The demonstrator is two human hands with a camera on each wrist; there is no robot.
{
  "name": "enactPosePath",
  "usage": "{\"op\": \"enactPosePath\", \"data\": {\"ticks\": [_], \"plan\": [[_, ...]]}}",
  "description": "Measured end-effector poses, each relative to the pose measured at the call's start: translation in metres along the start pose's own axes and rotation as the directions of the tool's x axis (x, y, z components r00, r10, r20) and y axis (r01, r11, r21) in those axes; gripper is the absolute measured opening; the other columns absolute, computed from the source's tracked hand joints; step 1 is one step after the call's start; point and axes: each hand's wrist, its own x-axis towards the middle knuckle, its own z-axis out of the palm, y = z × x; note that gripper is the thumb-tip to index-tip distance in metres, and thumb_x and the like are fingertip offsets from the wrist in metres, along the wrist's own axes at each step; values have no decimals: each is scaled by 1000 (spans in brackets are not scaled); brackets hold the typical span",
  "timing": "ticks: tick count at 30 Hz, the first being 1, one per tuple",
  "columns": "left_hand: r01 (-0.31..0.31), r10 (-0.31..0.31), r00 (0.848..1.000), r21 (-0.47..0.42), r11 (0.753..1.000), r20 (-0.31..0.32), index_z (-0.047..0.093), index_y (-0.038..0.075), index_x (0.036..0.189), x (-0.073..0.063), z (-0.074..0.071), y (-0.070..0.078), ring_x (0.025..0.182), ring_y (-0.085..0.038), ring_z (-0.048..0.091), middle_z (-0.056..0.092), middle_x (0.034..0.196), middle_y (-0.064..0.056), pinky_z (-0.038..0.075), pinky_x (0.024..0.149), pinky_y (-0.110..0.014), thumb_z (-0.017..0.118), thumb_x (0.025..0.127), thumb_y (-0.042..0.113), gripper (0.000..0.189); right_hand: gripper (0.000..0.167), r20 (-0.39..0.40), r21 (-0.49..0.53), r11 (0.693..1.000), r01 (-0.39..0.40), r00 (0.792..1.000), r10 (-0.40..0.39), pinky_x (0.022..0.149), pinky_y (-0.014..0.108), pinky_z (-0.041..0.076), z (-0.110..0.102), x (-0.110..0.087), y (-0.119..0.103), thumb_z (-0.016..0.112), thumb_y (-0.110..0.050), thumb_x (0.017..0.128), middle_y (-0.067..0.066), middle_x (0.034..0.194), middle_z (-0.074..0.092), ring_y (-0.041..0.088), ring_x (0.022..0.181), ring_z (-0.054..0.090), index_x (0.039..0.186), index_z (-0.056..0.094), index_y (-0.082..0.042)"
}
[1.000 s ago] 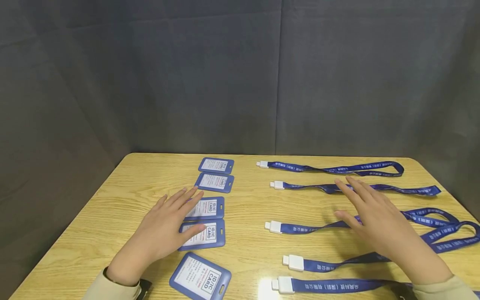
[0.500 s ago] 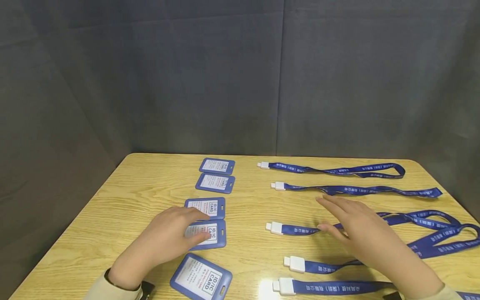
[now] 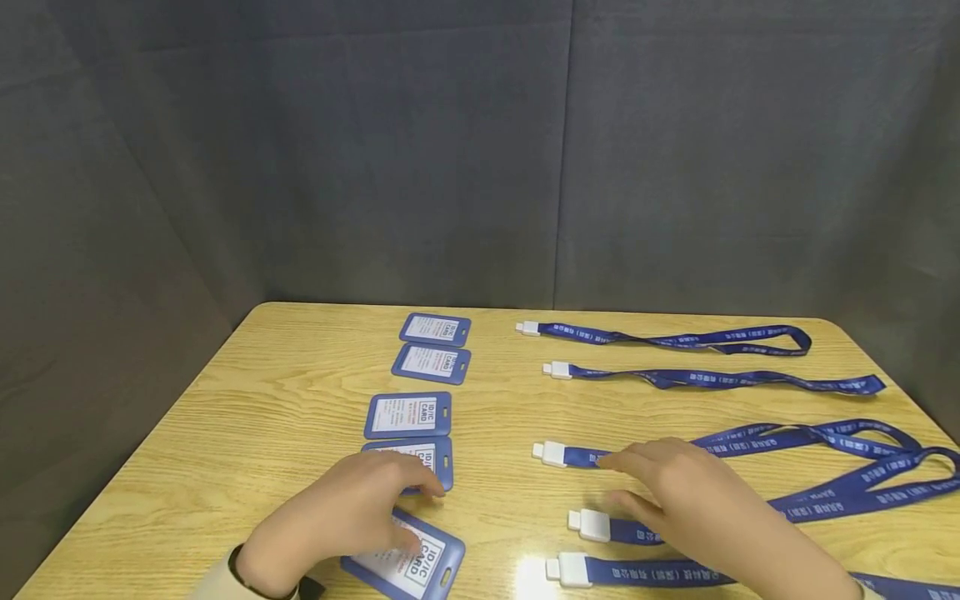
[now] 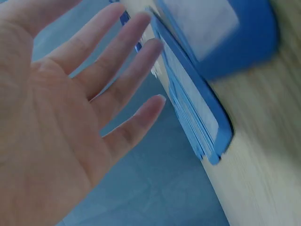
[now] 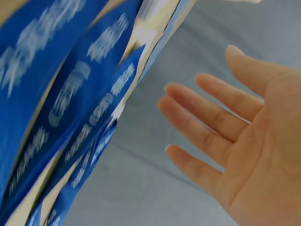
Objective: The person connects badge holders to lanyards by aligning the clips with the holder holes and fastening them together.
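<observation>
My left hand (image 3: 345, 504) hovers over the nearest blue card holder (image 3: 442, 554), which lies at a slant on the table. Its fingers are loosely bent, and in the left wrist view the palm (image 4: 51, 132) is bare. Partly behind that hand lies a second card holder (image 3: 444, 458). On the right side, my right hand (image 3: 675, 492) is above the blue lanyards, close to one with a white clip (image 3: 589, 525). Nothing is between its fingers (image 5: 202, 136) in the right wrist view. The nearest lanyard's clip (image 3: 567, 569) lies just below.
Three more card holders, among them the farthest one (image 3: 435, 328), lie in a column up the wooden table (image 3: 262, 392). Farther lanyards, such as the back one (image 3: 675, 340), stretch rightward across it. A dark grey curtain (image 3: 412, 167) hangs behind the table.
Both hands have come nearer to the table's front and toward the middle. The left hand's fingers have gone from spread to bent. The card holders and lanyards lie where they were.
</observation>
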Motion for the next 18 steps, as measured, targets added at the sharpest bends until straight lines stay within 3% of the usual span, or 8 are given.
{"op": "enactPosePath", "data": {"ticks": [4,9,12,18], "plan": [[-20,20,999,-10,1000,46,74,22,107,-1,5,5,90,-4,59,66,98,20,51,85,-37,93,63,30,49,22,55,77,995,68,996,-72,73,32,58,8,0,-8,77,-28,87,-7,96,72,11,84,68,105,75,-15],[-30,29,996,8,1000,87,73,24,103,-5,7,7,94,-4,58,63,100,20,51,88,-38,94,58,36,51,21,189,157,987,17,981,-47,78,35,57,15,1,-16,75,-30,88,-15,98,70,7,89,65,106,75,-19],[-38,36,995,21,999,96,72,23,101,-7,7,7,96,-5,56,60,101,20,51,89,-39,95,53,37,55,19,243,210,978,4,968,-56,77,32,56,18,2,-21,74,-28,89,-17,97,69,2,84,63,106,75,-19],[-32,27,992,38,999,126,65,23,103,-10,8,7,93,-4,50,55,101,19,51,89,-35,99,48,26,65,8,251,261,964,52,960,-120,57,20,44,24,1,-28,76,-26,87,-22,73,53,-4,61,44,92,71,-21]]}}
